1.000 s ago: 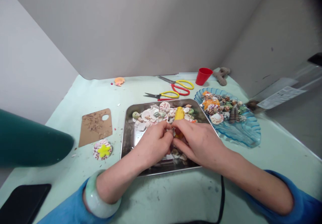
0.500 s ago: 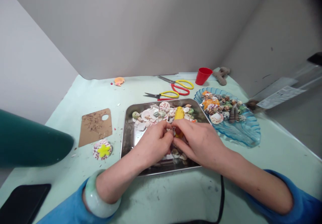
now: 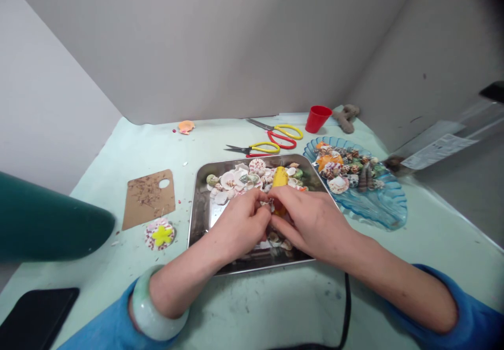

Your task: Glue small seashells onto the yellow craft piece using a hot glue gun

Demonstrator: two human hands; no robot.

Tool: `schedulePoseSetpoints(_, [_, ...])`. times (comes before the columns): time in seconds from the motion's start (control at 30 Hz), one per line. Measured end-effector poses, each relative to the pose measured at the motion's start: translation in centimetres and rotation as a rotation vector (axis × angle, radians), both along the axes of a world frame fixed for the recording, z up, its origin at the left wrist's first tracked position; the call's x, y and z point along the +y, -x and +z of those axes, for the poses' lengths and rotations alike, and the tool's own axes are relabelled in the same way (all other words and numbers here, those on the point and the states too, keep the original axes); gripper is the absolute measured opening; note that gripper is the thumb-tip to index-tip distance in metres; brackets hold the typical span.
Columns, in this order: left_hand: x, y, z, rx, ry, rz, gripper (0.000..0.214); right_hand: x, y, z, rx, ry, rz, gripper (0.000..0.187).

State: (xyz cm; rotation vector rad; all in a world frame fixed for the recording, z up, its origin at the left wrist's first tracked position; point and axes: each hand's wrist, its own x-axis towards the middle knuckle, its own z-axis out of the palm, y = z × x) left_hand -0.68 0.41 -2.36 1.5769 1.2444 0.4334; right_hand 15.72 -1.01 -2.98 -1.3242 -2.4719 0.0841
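Note:
Over a metal tray [image 3: 199,203] my left hand [image 3: 244,216] and my right hand [image 3: 311,216] meet, thumbs and fingertips pinched together. Between the fingertips is a small item, too hidden to name; a glint of something pale or shiny shows there. Both hands are closed. Beneath my right hand lies a yellow rounded object [image 3: 281,176], mostly covered, its kind unclear. Many seashells [image 3: 236,176], white, speckled and greenish, are heaped in the tray's far half. A few more shells [image 3: 281,242] lie below the hands at the near side.
A blue scalloped dish [image 3: 378,208] of shells is at right. Behind the tray lie two pairs of scissors [image 3: 271,148] [image 3: 281,132]. A red cup [image 3: 318,119] stands farther back. Brown cardboard [image 3: 149,198], a shell with a yellow flower [image 3: 160,234] and a dark green cylinder [image 3: 51,219] are left.
Almost nothing differs. My fingertips shift very slightly around the small item, and the hands stay in the same place above the tray.

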Motion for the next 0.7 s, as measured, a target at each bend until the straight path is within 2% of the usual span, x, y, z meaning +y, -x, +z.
schedulePoseSetpoints(0.7, [0.16,-0.11,-0.07,-0.005,-0.011,0.009,0.016,0.01,0.00,-0.12,-0.005,-0.005,-0.009,0.018])
